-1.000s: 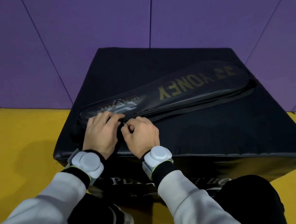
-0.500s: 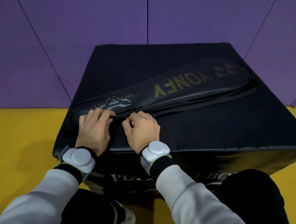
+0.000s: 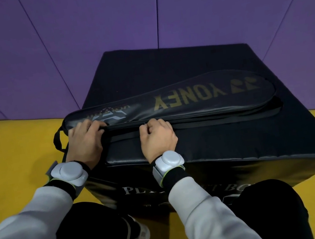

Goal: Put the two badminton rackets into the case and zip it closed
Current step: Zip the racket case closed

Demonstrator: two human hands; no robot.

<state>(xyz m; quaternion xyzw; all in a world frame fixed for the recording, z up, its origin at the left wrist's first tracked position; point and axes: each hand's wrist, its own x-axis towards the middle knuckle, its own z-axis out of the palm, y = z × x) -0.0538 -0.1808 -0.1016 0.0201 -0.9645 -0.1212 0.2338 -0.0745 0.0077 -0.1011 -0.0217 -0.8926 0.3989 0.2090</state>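
Purple padded wall panels (image 3: 99,36) and a yellow floor mat (image 3: 14,153) surround a large black padded box (image 3: 228,145), whose front carries white letters, partly hidden by the arms. On its top lies the long black racket case (image 3: 190,102) with upside-down gold "YONEX" lettering, its narrow end close to the box's left edge. The left hand (image 3: 86,142) presses flat on that narrow end, while the right hand (image 3: 158,137) is clenched, pinching at the zipper line on the near side; the racket-head end has free box surface around it.
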